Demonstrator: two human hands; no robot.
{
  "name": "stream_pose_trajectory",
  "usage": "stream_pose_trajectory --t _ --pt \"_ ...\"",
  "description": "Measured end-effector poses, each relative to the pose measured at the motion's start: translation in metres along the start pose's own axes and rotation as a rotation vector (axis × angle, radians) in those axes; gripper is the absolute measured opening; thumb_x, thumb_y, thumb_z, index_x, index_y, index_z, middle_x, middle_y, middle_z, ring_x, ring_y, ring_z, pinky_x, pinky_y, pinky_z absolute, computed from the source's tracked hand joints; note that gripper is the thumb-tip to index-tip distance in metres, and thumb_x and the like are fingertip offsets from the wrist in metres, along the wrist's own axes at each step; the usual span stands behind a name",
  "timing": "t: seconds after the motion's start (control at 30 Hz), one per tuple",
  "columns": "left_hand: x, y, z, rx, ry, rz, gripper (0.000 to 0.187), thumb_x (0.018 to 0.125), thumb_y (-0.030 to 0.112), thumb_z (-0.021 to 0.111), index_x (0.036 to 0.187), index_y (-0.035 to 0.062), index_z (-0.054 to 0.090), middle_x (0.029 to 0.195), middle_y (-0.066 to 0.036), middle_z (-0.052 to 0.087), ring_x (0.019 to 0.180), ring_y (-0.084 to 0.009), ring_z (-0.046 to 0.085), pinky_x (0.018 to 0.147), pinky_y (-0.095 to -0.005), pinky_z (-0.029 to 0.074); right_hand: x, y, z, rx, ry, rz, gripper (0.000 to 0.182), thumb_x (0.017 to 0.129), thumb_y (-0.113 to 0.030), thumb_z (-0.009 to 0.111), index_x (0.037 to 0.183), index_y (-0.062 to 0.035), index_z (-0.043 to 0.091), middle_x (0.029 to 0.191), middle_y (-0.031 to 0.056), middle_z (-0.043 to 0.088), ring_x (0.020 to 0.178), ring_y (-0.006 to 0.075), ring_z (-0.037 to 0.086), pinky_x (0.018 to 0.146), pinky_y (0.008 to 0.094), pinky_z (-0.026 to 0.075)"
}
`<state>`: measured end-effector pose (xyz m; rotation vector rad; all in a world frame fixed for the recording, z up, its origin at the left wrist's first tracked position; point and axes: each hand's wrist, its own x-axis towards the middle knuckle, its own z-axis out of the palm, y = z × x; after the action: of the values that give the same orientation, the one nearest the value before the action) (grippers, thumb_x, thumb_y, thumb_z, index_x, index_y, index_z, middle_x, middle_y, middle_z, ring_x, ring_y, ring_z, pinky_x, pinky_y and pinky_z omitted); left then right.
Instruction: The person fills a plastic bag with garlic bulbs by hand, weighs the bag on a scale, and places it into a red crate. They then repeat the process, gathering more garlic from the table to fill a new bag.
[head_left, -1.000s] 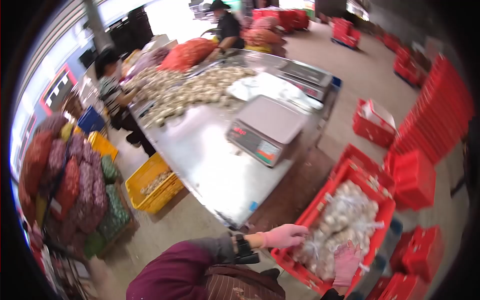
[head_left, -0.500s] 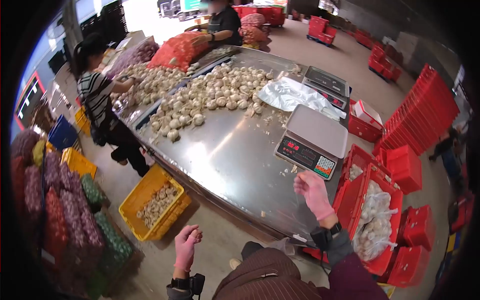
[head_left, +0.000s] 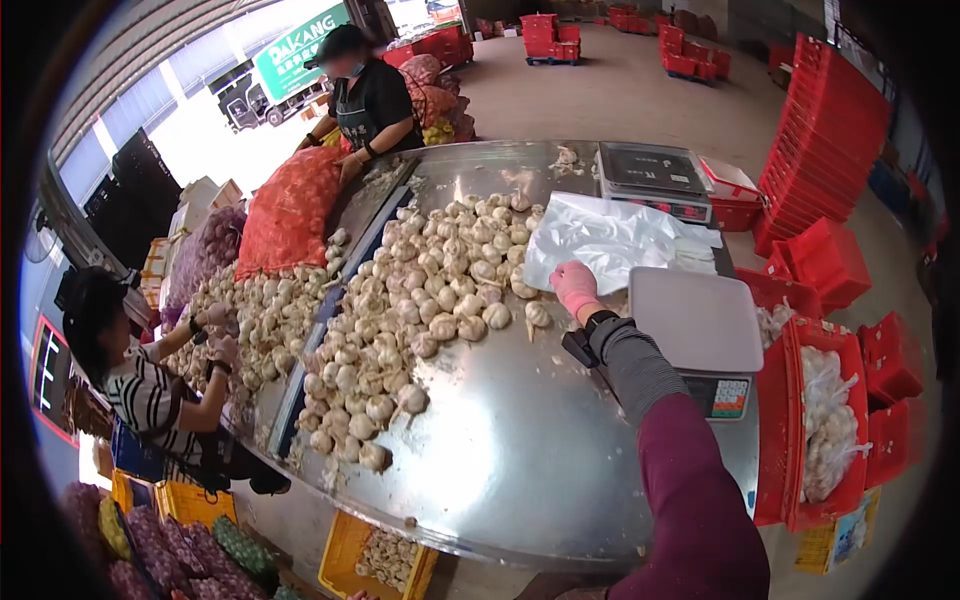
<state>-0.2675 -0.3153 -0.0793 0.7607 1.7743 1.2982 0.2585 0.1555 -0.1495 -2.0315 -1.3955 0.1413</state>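
Note:
My right hand (head_left: 575, 288), in a pink glove, is at the near left edge of a pile of white plastic bags (head_left: 610, 238), its fingers closed on the plastic. Left of it, a large heap of garlic bulbs (head_left: 430, 285) covers part of the metal table (head_left: 530, 440). A scale (head_left: 695, 318) with a grey plate stands right of my forearm; my sleeve lies near its keypad. Only a small pinkish sliver at the bottom edge may be my left hand (head_left: 358, 595); its fingers cannot be made out.
Another scale (head_left: 655, 170) stands behind the bags. Red crates (head_left: 795, 430), one with bagged garlic, line the right side. A yellow crate (head_left: 345, 555) is below the table's front edge. One co-worker (head_left: 375, 105) touches a red net sack (head_left: 290, 210); another (head_left: 150, 380) handles garlic at left.
My right hand has moved forward from beside the scale to the plastic bags and closed there. My left hand has dropped almost out of view. The camera view has shifted.

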Motion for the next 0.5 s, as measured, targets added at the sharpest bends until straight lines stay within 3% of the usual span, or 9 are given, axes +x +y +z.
stream_pose_trajectory --t 0.07,0.17,0.23,0.3,0.37,0.4,0.43,0.47,0.5 --pt "0.031 0.011 0.002 0.015 0.03 -0.004 0.021 0.093 0.011 0.055 0.109 -0.0022 0.06 0.081 -0.003 0.06 0.069 -0.0093 0.052 0.061 -0.0227 0.043 0.02 -0.015 0.011 -0.085 -0.022 0.018 0.041 0.073 -0.035 0.066 0.103 -0.0062 0.066 0.103 0.0218 0.065 0.095 0.0372 0.062 0.084 0.0414 0.05" --pt "0.068 0.063 0.029 0.113 0.099 -0.097 0.022 0.093 0.012 0.056 0.11 -0.0026 0.059 0.084 -0.005 0.061 0.072 -0.0107 0.055 0.063 -0.0241 0.048 0.048 -0.018 0.041 0.033 -0.241 0.222 0.039 0.073 -0.034 0.066 0.1 -0.0059 0.068 0.102 0.0232 0.065 0.098 0.0381 0.061 0.086 0.0423 0.049" --pt "0.105 0.093 0.044 0.19 0.014 -0.033 0.022 0.093 0.012 0.057 0.11 -0.0026 0.059 0.084 -0.005 0.061 0.074 -0.0112 0.057 0.066 -0.0245 0.049 0.062 -0.006 0.063 -0.003 -0.204 0.187 0.038 0.074 -0.033 0.065 0.097 -0.0025 0.067 0.103 0.0236 0.064 0.1 0.038 0.06 0.087 0.0422 0.049" --pt "0.153 0.116 0.067 0.151 -0.067 0.021 0.02 0.094 0.012 0.056 0.106 -0.0027 0.061 0.084 -0.004 0.061 0.075 -0.0106 0.056 0.068 -0.0238 0.048 0.065 0.008 0.07 0.016 -0.21 0.212 0.037 0.074 -0.03 0.064 0.095 0.0012 0.066 0.102 0.0242 0.064 0.097 0.0397 0.061 0.085 0.0421 0.05" --pt "0.194 0.149 0.113 0.263 -0.112 0.054 0.02 0.094 0.014 0.056 0.102 -0.003 0.063 0.082 -0.003 0.061 0.075 -0.0096 0.056 0.066 -0.0234 0.046 0.069 0.032 0.066 0.073 -0.289 0.242 0.033 0.076 -0.025 0.064 0.089 0.0046 0.065 0.092 0.0206 0.067 0.084 0.0345 0.066 0.076 0.0409 0.053" --pt "0.212 0.165 0.145 0.285 -0.206 0.179 0.022 0.091 0.019 0.06 0.101 -0.001 0.061 0.083 -0.006 0.062 0.075 -0.0169 0.058 0.067 -0.03 0.048 0.068 0.039 0.06 0.481 -0.307 0.402 0.029 0.078 -0.024 0.064 0.086 0.0038 0.065 0.086 0.0165 0.067 0.077 0.0288 0.066 0.071 0.0383 0.053" --pt "0.244 0.159 0.167 0.293 -0.271 0.259 0.02 0.092 0.014 0.055 0.1 -0.0028 0.06 0.076 -0.003 0.059 0.064 -0.0092 0.053 0.058 -0.0233 0.043 0.065 0.044 0.053 0.896 -0.306 0.555 0.027 0.08 -0.023 0.064 0.084 0.003 0.065 0.08 0.0123 0.066 0.07 0.023 0.065 0.066 0.0356 0.054" --pt "0.262 0.167 0.199 0.276 -0.393 0.326 0.02 0.092 0.015 0.057 0.1 -0.0027 0.061 0.078 -0.002 0.061 0.066 -0.0086 0.054 0.061 -0.0227 0.044 0.062 0.038 0.033 1.12 -0.292 0.655 0.022 0.084 -0.021 0.062 0.082 0.0009 0.064 0.075 0.0054 0.062 0.065 0.0137 0.06 0.064 0.0297 0.052" --pt "0.269 0.183 0.237 0.267 -0.457 0.264 0.02 0.089 0.011 0.061 0.102 -0.0044 0.061 0.083 -0.005 0.063 0.074 -0.011 0.057 0.069 -0.0231 0.045 0.059 0.036 0.017 1.12 -0.278 0.668 0.022 0.084 -0.021 0.062 0.082 0.0009 0.064 0.075 0.0054 0.062 0.065 0.0137 0.06 0.064 0.0297 0.052"
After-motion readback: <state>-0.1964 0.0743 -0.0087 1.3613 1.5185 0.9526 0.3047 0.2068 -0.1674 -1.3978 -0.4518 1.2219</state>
